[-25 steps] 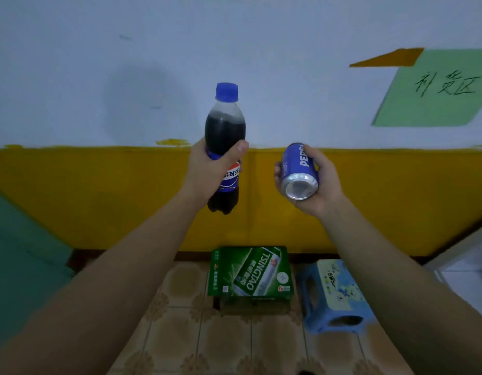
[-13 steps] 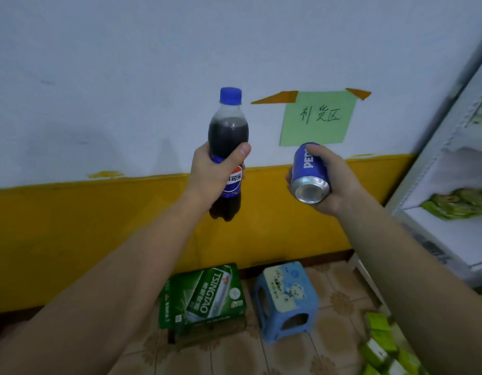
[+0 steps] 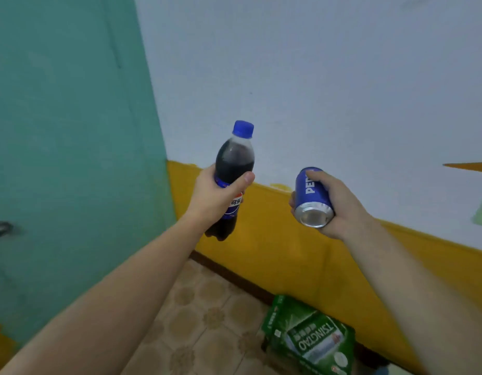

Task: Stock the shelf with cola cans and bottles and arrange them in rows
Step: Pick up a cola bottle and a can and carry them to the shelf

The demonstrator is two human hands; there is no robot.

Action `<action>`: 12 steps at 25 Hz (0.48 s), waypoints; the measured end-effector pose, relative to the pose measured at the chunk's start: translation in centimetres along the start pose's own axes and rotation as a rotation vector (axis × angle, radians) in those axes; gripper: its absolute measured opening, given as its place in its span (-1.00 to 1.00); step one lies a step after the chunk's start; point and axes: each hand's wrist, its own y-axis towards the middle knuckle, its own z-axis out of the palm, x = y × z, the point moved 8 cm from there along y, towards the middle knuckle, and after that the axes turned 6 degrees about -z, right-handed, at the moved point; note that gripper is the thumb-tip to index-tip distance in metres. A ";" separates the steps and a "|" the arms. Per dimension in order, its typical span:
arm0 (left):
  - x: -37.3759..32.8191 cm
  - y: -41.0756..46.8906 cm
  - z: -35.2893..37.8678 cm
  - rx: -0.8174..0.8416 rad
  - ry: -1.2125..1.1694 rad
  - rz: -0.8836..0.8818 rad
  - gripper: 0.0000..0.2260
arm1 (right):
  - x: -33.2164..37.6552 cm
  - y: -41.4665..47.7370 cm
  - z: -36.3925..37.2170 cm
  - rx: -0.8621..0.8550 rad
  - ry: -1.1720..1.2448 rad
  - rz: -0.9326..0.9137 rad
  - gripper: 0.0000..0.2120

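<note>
Head view: cola bottle [image 3: 234, 158] and blue can [image 3: 311, 196] held in the air.
The left hand [image 3: 215, 197] grips the bottle nearly upright at its label, above and left of the green carton [image 3: 310, 339]; the right hand [image 3: 340, 209] wraps the tilted can, silver end toward the camera, above that carton.

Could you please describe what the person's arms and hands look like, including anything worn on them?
Both forearms are bare, with no sleeve in view. The left hand and right hand wear no gloves, and no watch, bracelet or ring shows.
</note>
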 end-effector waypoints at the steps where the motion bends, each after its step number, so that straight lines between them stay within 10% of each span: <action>1: -0.2 -2.1 -3.2 -0.078 0.033 -0.014 -0.56 | -1.1 -0.1 2.3 0.065 -0.012 0.019 -0.39; 12: -6.5 -29.9 -30.8 -0.798 0.226 -0.092 -0.58 | -22.1 -13.6 29.9 0.643 -0.084 0.409 -0.61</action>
